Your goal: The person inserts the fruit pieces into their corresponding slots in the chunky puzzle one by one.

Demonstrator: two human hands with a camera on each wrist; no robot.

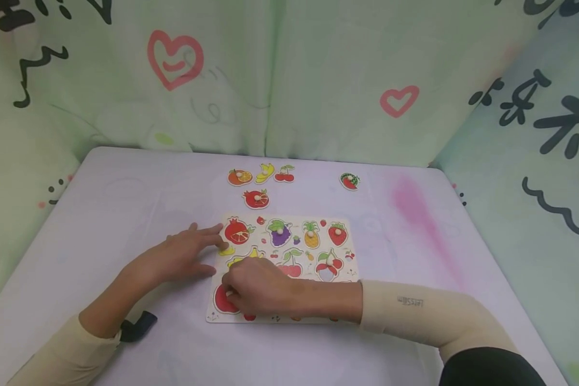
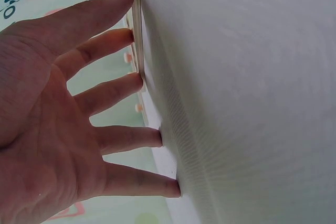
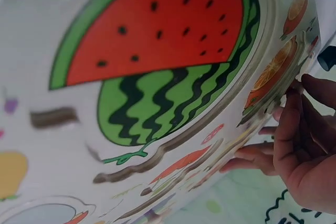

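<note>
The left hand (image 1: 185,253) is spreading its fingers against the left edge of the fruit board (image 1: 297,228). A red fruit piece (image 1: 223,301) is lying at the board's near-left corner, under the right hand (image 1: 262,287), whose curled thumb and fingers are pinching it. Rightward, a watermelon piece (image 1: 349,182) is lying beyond the board.
</note>
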